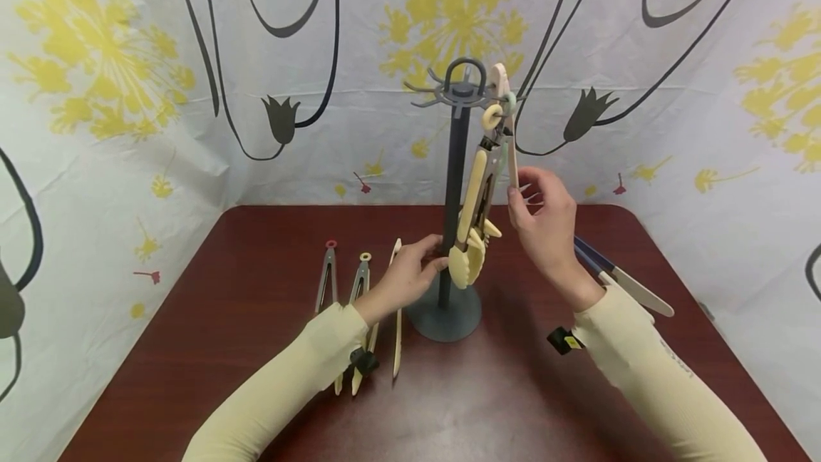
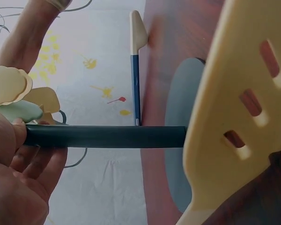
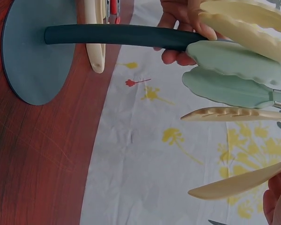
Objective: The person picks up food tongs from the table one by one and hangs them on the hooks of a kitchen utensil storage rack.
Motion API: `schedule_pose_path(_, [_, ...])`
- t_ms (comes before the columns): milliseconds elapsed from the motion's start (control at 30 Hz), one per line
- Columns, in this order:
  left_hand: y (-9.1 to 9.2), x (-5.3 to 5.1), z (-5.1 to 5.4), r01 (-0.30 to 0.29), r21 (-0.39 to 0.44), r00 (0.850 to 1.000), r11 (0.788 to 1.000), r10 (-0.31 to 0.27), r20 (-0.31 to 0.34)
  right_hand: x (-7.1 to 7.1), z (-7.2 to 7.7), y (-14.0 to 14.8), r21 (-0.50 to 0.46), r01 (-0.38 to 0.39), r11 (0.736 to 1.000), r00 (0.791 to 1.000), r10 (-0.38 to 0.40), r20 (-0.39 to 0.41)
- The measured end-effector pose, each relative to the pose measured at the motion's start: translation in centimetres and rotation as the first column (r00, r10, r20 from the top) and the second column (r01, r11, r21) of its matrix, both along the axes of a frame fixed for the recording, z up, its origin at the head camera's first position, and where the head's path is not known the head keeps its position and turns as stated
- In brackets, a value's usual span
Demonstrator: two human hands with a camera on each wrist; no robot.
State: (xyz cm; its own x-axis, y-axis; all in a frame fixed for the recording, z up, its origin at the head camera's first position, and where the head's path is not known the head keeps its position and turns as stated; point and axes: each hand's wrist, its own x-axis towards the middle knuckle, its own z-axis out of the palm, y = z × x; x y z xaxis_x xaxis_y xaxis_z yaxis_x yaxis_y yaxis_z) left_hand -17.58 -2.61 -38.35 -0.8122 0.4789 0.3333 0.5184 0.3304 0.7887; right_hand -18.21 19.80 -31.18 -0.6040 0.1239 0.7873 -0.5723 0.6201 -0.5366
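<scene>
One stand (image 1: pixel 455 170) — four tongs (image 1: pixel 472 190)

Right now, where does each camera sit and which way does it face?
Head: on the head, facing forward and down at the stand; left hand, right hand and sleeves show.
Left wrist: on that wrist, facing the stand's pole and base; left hand and right forearm show.
Right wrist: on that wrist, facing the stand and a pale utensil; both hands show.
The wrist views share the pole, base and left hand.
</scene>
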Motion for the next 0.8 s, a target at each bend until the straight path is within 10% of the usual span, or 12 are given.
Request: schedule_pose_path(800, [-0.9, 0.0, -0.6, -0.039, -0.118, 0.999, 0.992, 0.037, -0.023, -1.9, -0.8, -0.9, -0.015, 0.002, 1.000, 0.999, -0.002, -0.038])
